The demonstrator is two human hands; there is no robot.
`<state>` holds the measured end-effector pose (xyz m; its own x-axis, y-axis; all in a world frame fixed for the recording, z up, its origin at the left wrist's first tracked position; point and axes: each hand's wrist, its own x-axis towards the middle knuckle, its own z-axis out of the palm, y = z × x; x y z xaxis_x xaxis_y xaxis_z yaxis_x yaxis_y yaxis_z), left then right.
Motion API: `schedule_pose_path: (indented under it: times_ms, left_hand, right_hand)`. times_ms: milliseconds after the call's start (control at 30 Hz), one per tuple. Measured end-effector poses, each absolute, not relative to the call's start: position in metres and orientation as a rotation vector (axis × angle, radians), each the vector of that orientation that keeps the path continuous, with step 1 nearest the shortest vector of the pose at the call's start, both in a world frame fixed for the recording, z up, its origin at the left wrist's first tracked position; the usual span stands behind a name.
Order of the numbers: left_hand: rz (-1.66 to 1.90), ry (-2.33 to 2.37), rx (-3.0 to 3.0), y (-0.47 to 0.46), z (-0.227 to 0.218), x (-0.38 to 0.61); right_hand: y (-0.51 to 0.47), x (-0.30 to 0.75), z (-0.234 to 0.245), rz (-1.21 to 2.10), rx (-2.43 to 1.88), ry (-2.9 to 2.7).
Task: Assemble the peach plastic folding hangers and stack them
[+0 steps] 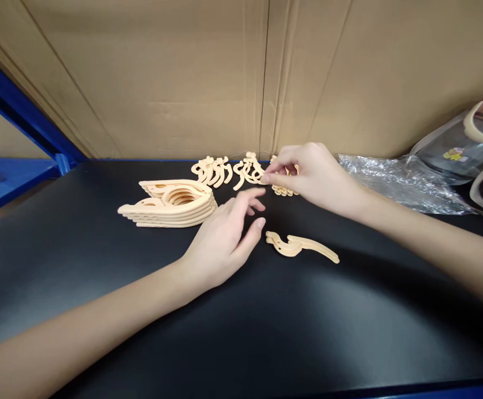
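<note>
My right hand [314,174] reaches to the back of the table, thumb and forefinger pinched on the end of a small cream plastic hook [255,173] at the edge of a loose pile. My left hand [225,235] hovers over the middle, fingers apart and holding nothing. Beside its wrist side lies a stack of cream plastic hanger arms [170,216], nested on one another. Two matching hanger-arm pieces [302,245] lie one on the other, right of my left thumb. More curved hooks [214,170] are grouped behind the stack, and small cream parts [282,191] sit partly hidden under my right hand.
The black tabletop [241,343] runs up to a cardboard wall [162,83]. Crumpled clear plastic wrap [403,185] lies at the back right, near a transparent bag [445,149] with cream trim. A blue metal frame [21,111] stands on the left.
</note>
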<state>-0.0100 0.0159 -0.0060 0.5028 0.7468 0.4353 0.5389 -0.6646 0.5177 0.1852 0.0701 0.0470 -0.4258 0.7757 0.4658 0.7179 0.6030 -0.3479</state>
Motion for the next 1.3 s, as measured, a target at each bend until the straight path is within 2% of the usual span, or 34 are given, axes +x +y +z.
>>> schedule_pose_path:
  times_ms: [200,433,533,767,1000,1300]
  left_hand:
    - [1.117,0.984,2.123,0.017,-0.005,-0.010]
    - [0.990,1.061,1.935,0.019,0.005,-0.008]
    - [0.941,1.108,1.930,0.022,0.007,-0.008]
    - [0.808,1.180,2.060,0.026,-0.002,-0.011]
    - [0.596,1.230,2.612,0.025,-0.006,-0.010]
    - [0.693,1.167,2.634,0.021,-0.003,-0.010]
  right_hand:
    - [0.003,0.187,0.038,0.199,-1.057,-2.386]
    - [-0.016,0.190,0.025,-0.017,-0.869,-2.499]
    - [-0.002,0.205,0.023,-0.074,-0.934,-2.424]
    - [0.059,0.261,0.004,-0.215,-1.340,-2.250]
    - [0.075,0.275,-0.012,-0.173,-1.351,-2.412]
    - [0.070,0.275,-0.013,-0.325,-1.469,-2.351]
